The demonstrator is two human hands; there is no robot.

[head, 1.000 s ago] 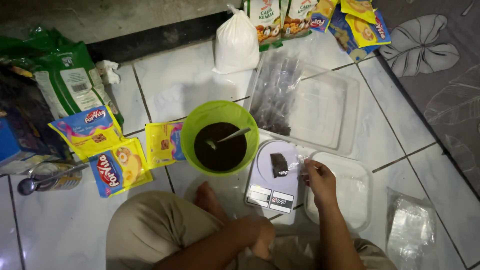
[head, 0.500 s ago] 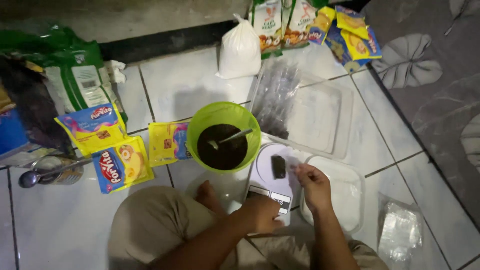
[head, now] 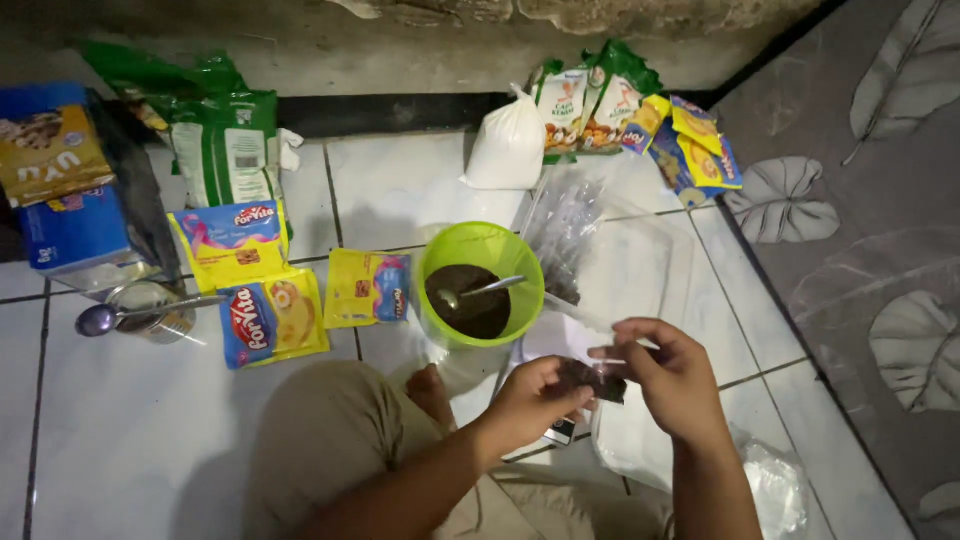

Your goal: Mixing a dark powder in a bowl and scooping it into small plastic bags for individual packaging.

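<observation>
Both my hands hold a small dark brown block in a clear wrapper above a white kitchen scale. My left hand pinches it from the left, my right hand from the right. Just beyond them stands a green plastic bowl with dark brown mix and a metal spoon in it. My bent knee and bare foot lie below the bowl.
On the white tiled floor: a clear plastic tray behind the scale, a white knotted bag, yellow and blue sachets, green packs, a blue box, a tin with a spoon. A grey leaf-pattern mat lies right.
The dark block was lying on the scale under my right hand; now both hands have lifted it off the scale. The camera view has shifted and tilted up.
</observation>
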